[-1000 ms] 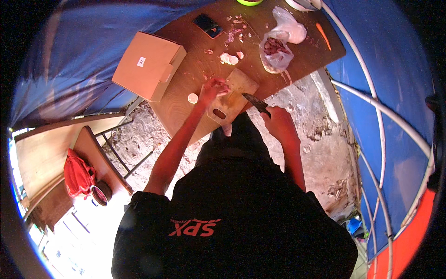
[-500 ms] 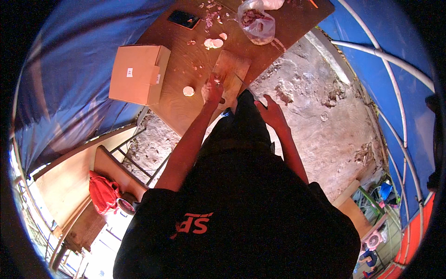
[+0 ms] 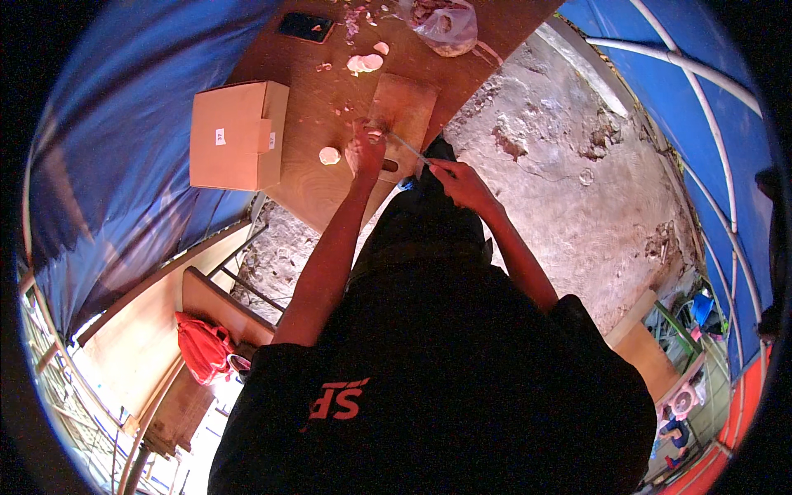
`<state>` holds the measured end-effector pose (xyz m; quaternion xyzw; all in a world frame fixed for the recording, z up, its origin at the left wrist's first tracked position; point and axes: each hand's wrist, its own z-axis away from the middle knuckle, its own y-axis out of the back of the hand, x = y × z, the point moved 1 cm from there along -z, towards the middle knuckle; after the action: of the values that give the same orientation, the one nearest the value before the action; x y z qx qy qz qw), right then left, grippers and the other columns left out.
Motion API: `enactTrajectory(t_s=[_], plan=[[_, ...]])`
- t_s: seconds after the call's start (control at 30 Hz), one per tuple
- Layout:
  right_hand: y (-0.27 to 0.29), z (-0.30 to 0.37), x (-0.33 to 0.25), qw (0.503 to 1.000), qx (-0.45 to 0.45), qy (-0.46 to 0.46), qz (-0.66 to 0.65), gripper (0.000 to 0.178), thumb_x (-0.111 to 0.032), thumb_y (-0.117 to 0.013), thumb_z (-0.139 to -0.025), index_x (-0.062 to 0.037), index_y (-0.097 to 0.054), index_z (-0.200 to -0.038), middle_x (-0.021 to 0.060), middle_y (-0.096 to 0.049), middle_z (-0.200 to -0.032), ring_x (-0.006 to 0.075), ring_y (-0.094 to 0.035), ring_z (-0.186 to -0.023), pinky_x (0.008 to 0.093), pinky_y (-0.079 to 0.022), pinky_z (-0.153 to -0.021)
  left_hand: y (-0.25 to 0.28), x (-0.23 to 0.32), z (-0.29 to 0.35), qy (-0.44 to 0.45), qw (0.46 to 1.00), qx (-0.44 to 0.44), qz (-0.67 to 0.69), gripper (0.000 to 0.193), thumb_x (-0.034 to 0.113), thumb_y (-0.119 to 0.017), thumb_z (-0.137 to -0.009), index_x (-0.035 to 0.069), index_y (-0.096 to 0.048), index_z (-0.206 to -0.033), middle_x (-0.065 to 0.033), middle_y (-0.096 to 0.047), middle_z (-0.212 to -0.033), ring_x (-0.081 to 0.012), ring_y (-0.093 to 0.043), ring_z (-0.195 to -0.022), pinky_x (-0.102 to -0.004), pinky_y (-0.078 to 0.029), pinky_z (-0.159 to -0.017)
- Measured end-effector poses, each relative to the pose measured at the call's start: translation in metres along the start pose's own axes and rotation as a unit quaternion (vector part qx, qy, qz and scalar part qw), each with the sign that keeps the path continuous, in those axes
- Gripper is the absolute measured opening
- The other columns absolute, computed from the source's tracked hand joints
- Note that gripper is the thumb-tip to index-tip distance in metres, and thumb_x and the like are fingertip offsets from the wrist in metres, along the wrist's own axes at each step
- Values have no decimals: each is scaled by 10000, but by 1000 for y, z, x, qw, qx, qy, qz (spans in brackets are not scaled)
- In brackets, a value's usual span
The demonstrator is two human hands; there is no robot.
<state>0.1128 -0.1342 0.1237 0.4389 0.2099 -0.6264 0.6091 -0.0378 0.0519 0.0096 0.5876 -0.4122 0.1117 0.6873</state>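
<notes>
On the near part of the wooden cutting board (image 3: 404, 99), my left hand (image 3: 365, 155) is closed with its fingertips pinched around a small pale piece (image 3: 375, 133); its kind is too small to tell. My right hand (image 3: 464, 185) grips a knife (image 3: 409, 148) by the handle, at the board's right edge. The thin blade points up and left, its tip close to my left fingers. Left of that hand lies a pale round piece (image 3: 329, 156) on the table. Beyond the board are more pale round pieces (image 3: 364, 63).
A closed cardboard box (image 3: 227, 136) stands at the brown table's left edge. Farther back lie a dark phone (image 3: 306, 27), purplish peelings (image 3: 353, 21) and a clear plastic bag (image 3: 450, 31) of reddish-purple things. Rough ground (image 3: 569, 198) lies to the right.
My right hand has come inward to the left, and the knife blade now reaches close to my left fingers. My left hand stays at the board. The whole view has shifted slightly.
</notes>
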Motion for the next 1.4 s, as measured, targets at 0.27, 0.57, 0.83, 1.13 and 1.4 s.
enactTrajectory(t_s=[0.27, 0.57, 0.83, 1.13, 1.4], plan=[[-5, -7, 12, 990, 47, 96, 88, 363, -321, -576, -980, -84, -663, -1240, 179, -710, -824, 244, -674, -693, 379, -534, -686, 2, 11, 10, -35, 999, 2, -12, 302, 70, -649, -820, 106, -499, -1080, -140, -703, -880, -360, -685, -804, -472, -538, -684], [4, -28, 26, 990, -4, 87, 106, 367, -359, -530, -985, -44, -703, -1058, 247, -684, -933, 418, -674, -869, 485, -519, -796, 4, 17, 11, -83, 994, 7, -71, 174, 106, -585, -880, 100, -492, -1027, -209, -657, -810, -407, -654, -745, -521, -504, -627], [-5, -39, 49, 991, -13, 109, 76, 361, -331, -558, -991, -94, -658, -1244, 193, -705, -920, 231, -638, -802, 365, -506, -767, 2, 10, 7, -42, 997, -26, -65, 234, 120, -603, -870, 107, -475, -1066, -206, -663, -826, -413, -661, -775, -521, -520, -640], [4, -23, 54, 993, 71, 83, 53, 461, -438, -632, -928, -42, -685, -1158, 229, -710, -989, 334, -704, -909, 399, -534, -811, 5, 15, 1, -45, 988, -70, -133, 421, 149, -652, -833, 108, -419, -1181, -210, -678, -885, -412, -667, -813, -527, -529, -704], [7, -56, 32, 955, 74, 141, 252, 448, -338, -631, -869, 2, -626, -1161, 254, -678, -958, 409, -664, -874, 489, -522, -802, 54, 16, 15, -23, 990, 55, 128, 497, 118, -763, -794, 37, -435, -1159, -108, -683, -895, -267, -690, -796, -374, -554, -709]])
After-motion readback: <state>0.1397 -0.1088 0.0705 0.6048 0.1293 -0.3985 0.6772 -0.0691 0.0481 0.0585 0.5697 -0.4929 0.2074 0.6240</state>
